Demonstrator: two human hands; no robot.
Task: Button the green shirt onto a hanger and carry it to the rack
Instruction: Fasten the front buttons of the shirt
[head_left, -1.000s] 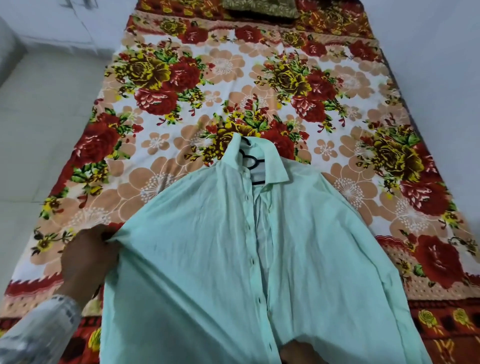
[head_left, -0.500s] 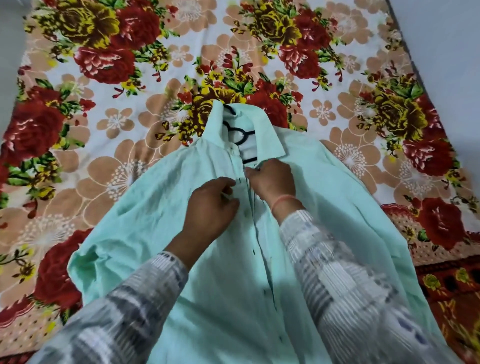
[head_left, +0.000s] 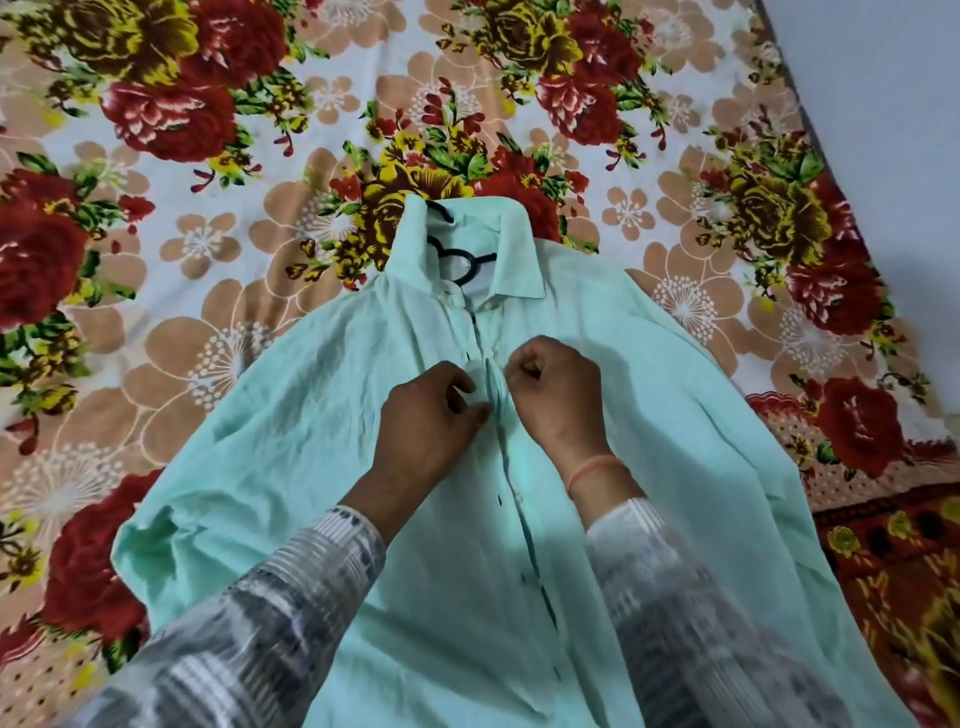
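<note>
I see my left hand (head_left: 431, 415) and right hand (head_left: 556, 392) both pinched shut on the placket of the green shirt (head_left: 649, 415), one on each front edge, just below the collar. The shirt is thin, wrinkled mint cotton lying flat on the floral bedsheet (head_left: 208, 234), small pale buttons down the front. A black plastic hanger (head_left: 460, 260) shows curved inside the open collar at the far end.

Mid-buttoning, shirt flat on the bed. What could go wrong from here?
1. Both hands, left hand and right hand, pinch the placket of the green shirt; wrinkled fabric could lead to a mismatched buttonhole.
2. The black hanger lies loose inside the collar; tugging may shift it off-centre.
</note>
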